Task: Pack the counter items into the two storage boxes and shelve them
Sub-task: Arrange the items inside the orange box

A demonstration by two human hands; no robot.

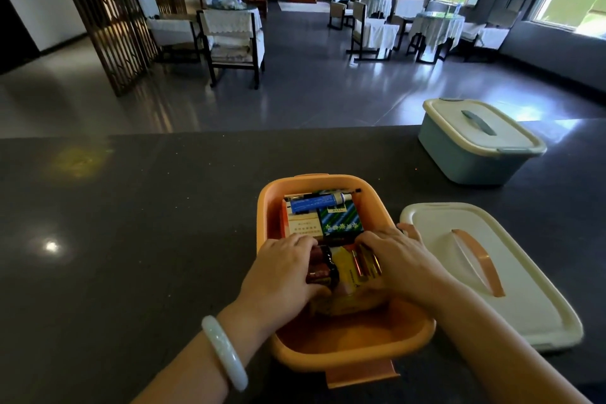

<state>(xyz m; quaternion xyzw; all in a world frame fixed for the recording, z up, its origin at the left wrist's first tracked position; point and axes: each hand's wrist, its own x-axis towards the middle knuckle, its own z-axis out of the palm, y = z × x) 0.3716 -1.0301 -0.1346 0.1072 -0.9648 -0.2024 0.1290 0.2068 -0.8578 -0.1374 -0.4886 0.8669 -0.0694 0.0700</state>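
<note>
Orange storage box (347,343) open on the dark counter (131,239), both hands inside arranging small goods.

Left hand (282,272) curls on a dark red wrapped pack (323,267); right hand (396,256) presses a yellow battery pack (355,267) beside it, likely squeezing them in behind the cartons (323,218) just past the fingertips. Cream lid (524,298) lies off, right of the right hand, ready to close. Blue box (475,144), lidded, sits well beyond it, apparently done.
</note>
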